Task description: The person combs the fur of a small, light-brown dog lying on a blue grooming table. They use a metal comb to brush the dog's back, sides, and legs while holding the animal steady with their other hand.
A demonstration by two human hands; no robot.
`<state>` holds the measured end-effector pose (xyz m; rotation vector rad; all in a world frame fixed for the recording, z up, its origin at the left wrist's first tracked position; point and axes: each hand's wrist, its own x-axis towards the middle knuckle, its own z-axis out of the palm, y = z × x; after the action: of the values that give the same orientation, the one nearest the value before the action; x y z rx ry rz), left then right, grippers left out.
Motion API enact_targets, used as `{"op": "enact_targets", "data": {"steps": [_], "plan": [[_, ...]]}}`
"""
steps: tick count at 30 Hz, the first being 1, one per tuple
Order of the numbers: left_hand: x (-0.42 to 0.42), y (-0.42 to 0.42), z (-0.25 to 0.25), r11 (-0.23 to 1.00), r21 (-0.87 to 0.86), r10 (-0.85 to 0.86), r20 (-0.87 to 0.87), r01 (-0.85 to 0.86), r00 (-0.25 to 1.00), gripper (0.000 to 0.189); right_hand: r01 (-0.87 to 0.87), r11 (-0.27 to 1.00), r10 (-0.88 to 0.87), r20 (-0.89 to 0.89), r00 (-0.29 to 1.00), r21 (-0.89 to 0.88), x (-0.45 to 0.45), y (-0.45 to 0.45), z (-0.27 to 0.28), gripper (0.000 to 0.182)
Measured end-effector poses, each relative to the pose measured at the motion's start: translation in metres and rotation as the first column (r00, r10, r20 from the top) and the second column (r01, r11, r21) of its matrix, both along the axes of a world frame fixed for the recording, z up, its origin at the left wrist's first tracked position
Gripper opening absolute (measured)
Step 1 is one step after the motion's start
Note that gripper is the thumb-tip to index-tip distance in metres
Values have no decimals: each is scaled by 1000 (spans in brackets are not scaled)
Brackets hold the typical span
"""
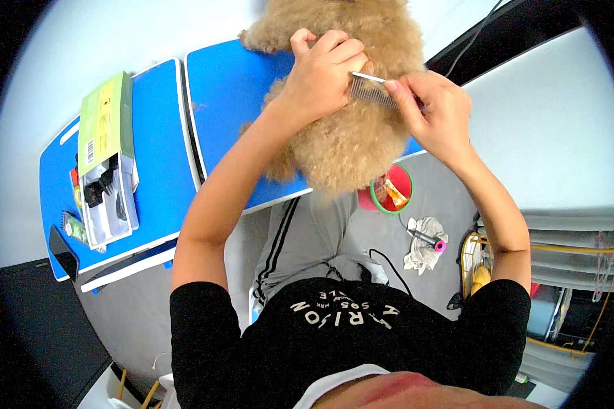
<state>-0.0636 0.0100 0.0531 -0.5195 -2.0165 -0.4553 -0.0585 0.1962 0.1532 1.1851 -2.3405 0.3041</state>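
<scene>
A curly, light-brown dog [353, 148] is on a blue folding table [230, 92] with a white edge, at the top middle. My right hand [432, 110] holds a metal grooming comb [373, 91] by one end, its teeth pointing down against the coat. My left hand [327, 71] lies on the dog just left of the comb, with fingers bent into the fur. Whether it grips a tuft of fur cannot be told, as its fingertips are partly hidden.
At the left of the table lie an open green-and-white box [105, 122] with black clipper guards and a phone [64, 250]. Below the table edge stands a red bin [393, 189] with a green rim. A hair dryer [427, 239] lies on a white cloth, near a yellow rack [473, 255].
</scene>
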Motion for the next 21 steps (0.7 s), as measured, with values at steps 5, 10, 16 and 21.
{"op": "enact_targets", "data": {"steps": [5, 10, 16, 21], "plan": [[1, 7, 2, 998, 37, -55, -3, 55, 999, 23, -147, 988, 148, 33, 988, -39, 9, 9, 2, 26], [-12, -1, -19, 988, 124, -104, 68, 95, 992, 28, -269, 950, 295, 179, 939, -158, 13, 18, 7, 17], [16, 15, -20, 924, 246, -332, 143, 291, 932, 43, 205, 945, -92, 395, 914, -255, -30, 33, -17, 21], [52, 29, -28, 876, 274, -452, 184, 396, 873, 32, 51, 996, -67, -255, 965, -71, -37, 8, -25, 21]]}}
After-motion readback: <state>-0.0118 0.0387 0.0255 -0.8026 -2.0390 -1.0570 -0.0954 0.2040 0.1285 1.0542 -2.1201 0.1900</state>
